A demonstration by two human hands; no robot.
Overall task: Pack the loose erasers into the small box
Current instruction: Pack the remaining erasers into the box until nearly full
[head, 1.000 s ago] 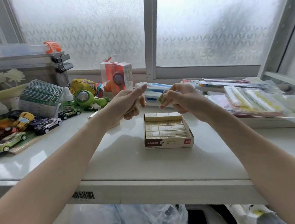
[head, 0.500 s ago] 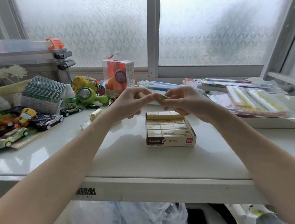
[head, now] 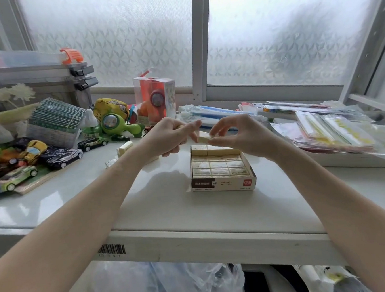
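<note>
We hold one eraser (head: 203, 136) up between our two hands, the left hand (head: 170, 137) and right hand (head: 236, 135) both pinching it with their fingertips. It floats just above the 12 o'clock end of the small box (head: 222, 166), which sits on the white surface (head: 158, 194) with rows of erasers inside. More loose erasers (head: 124, 148) lie at 10 o'clock from the box.

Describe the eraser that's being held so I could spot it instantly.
Start at the small open cardboard box of cream erasers mid-table. Just above its far edge, the right hand pinches one cream block eraser, beside the left hand. It alone is airborne.
</note>
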